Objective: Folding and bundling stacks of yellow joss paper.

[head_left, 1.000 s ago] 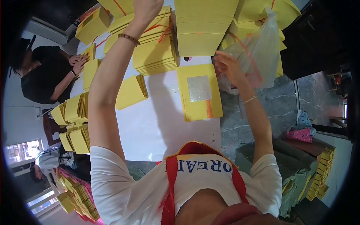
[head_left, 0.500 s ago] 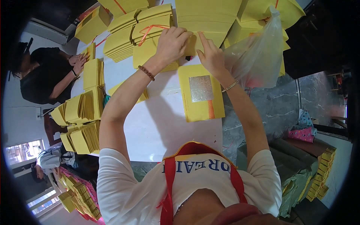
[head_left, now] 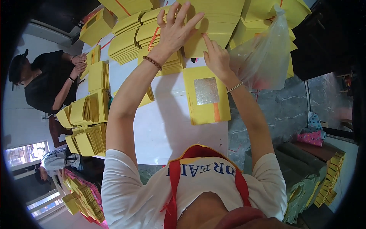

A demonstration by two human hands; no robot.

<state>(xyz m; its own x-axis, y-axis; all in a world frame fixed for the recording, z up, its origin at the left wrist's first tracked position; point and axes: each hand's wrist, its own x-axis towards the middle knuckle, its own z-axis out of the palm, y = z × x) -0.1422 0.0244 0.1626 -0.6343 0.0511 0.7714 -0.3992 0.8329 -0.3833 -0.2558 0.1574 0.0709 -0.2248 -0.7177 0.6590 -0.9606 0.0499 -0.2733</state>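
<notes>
1. In the head view, our left hand (head_left: 176, 31) lies flat with the fingers spread on a big stack of yellow paper (head_left: 213, 26) at the far side of the white table (head_left: 167, 126). It is not closed on anything; it only presses on the top sheets.

2. Our right hand (head_left: 215, 57) touches the near edge of the same stack with the index finger stretched out. We cannot tell for sure whether the other fingers pinch a sheet. A clear plastic bag (head_left: 263, 61) stands just beside this hand, and its rear edge seems to go behind the hand.

3. We judge that the top sheets could slide away if the left hand pushes sideways, because they lie loose and only some bundles show a red string.

4. The bag could fall or catch on the wrist, because it is soft and stands at the table edge.

5. The yellow sheet with a silver square (head_left: 206, 95) lies on the table under our right forearm, near the edge; the arm could sweep it to the floor.

6. The folded stacks (head_left: 93, 110) at the left are near the elbow, and another person (head_left: 42, 82) works there, so a bump is possible.
</notes>
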